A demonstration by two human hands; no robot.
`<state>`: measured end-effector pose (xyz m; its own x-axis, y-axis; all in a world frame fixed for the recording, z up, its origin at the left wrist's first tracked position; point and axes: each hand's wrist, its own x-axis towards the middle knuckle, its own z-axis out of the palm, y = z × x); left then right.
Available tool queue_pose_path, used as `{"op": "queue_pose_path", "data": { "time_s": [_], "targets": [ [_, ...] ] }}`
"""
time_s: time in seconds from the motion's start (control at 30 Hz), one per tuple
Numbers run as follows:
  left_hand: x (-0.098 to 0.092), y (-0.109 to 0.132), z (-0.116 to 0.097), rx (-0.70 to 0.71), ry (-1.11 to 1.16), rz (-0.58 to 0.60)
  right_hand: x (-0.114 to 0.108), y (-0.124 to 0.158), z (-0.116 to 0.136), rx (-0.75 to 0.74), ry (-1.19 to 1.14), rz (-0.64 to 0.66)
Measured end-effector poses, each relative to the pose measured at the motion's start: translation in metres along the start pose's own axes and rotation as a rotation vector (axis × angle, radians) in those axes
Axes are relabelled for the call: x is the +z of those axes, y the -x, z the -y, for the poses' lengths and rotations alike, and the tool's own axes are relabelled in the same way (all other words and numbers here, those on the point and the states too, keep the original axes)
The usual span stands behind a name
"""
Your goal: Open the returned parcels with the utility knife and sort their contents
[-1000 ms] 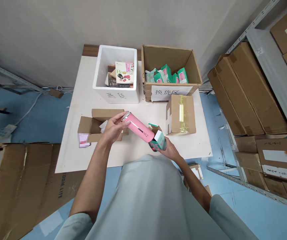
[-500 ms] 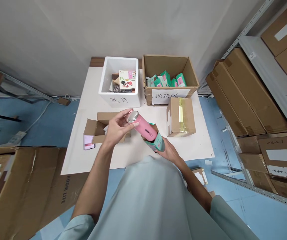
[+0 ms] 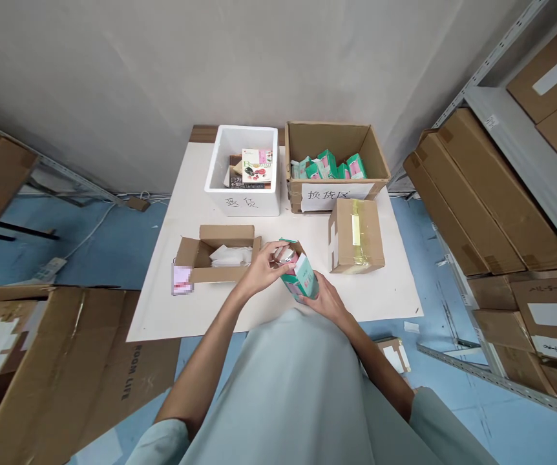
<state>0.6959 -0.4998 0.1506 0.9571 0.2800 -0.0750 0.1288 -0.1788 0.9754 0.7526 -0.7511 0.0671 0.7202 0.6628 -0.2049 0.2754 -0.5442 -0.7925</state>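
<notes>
A pink bottle with a silver cap (image 3: 285, 254) sits deep inside a green and white carton (image 3: 302, 279), only its top end showing at the open mouth. My left hand (image 3: 263, 268) has its fingers closed round the capped end. Wrapped round the carton's lower right side is my right hand (image 3: 325, 297). Just left of my left hand, an open brown box (image 3: 220, 274) with white paper in it stands on the white table (image 3: 162, 316). A pink phone-like item (image 3: 182, 280), partly pixelated, lies beside that box.
Behind stand a white foam box (image 3: 252, 203) holding books and a cardboard box (image 3: 380, 173) with several green cartons. A taped box (image 3: 356, 239) is at right. Shelving (image 3: 501, 106) with boxes flanks the right side; a large carton (image 3: 79, 336) stands at lower left.
The pink bottle has slid down into the green carton, and my left hand has moved right with it. The carton is now more upright. The view has shifted slightly.
</notes>
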Motion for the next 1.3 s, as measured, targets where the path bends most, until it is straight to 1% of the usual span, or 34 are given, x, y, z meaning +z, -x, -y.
{"op": "queue_pose_path", "data": {
  "time_s": [0.1, 0.2, 0.33, 0.47, 0.53, 0.6, 0.67, 0.7, 0.83, 0.9, 1.0, 1.1, 1.2, 1.3],
  "targets": [
    [0.004, -0.001, 0.016, 0.002, -0.037, -0.059, 0.004, 0.0, 0.002, 0.023, -0.016, 0.015],
    [0.004, 0.0, 0.021, -0.005, -0.076, -0.089, 0.007, 0.003, 0.003, 0.051, -0.024, 0.009],
    [0.002, 0.005, 0.011, 0.0, -0.112, -0.024, 0.008, 0.004, 0.005, 0.042, -0.032, 0.002],
    [0.004, 0.007, 0.0, -0.004, -0.202, 0.042, 0.006, 0.0, 0.007, -0.017, -0.038, -0.01],
    [0.006, 0.007, 0.001, 0.003, -0.262, 0.06, 0.006, -0.002, 0.008, -0.041, -0.017, -0.01],
    [0.008, 0.006, 0.006, 0.024, -0.311, 0.063, 0.007, -0.003, 0.007, -0.059, 0.01, -0.006],
    [0.01, 0.007, 0.014, 0.035, -0.327, 0.032, 0.008, -0.003, 0.006, -0.079, 0.03, -0.009],
    [0.011, 0.007, 0.018, 0.025, -0.315, -0.01, 0.008, -0.003, 0.005, -0.087, 0.041, -0.012],
    [0.016, 0.012, 0.03, -0.098, -0.206, -0.278, 0.006, -0.002, -0.001, -0.098, 0.117, -0.031],
    [0.017, 0.014, 0.03, -0.111, -0.171, -0.343, 0.006, -0.001, -0.003, -0.1, 0.156, -0.037],
    [0.021, 0.016, 0.026, -0.025, -0.175, -0.346, 0.007, 0.0, -0.004, -0.106, 0.197, -0.04],
    [0.026, 0.019, 0.024, 0.032, -0.207, -0.285, 0.008, -0.001, -0.003, -0.118, 0.238, -0.041],
    [0.029, 0.021, 0.03, 0.002, -0.153, -0.24, 0.008, -0.001, -0.005, -0.134, 0.268, -0.031],
    [0.026, 0.018, 0.039, -0.075, -0.04, -0.279, 0.006, 0.001, -0.008, -0.142, 0.273, -0.015]
  ]
}}
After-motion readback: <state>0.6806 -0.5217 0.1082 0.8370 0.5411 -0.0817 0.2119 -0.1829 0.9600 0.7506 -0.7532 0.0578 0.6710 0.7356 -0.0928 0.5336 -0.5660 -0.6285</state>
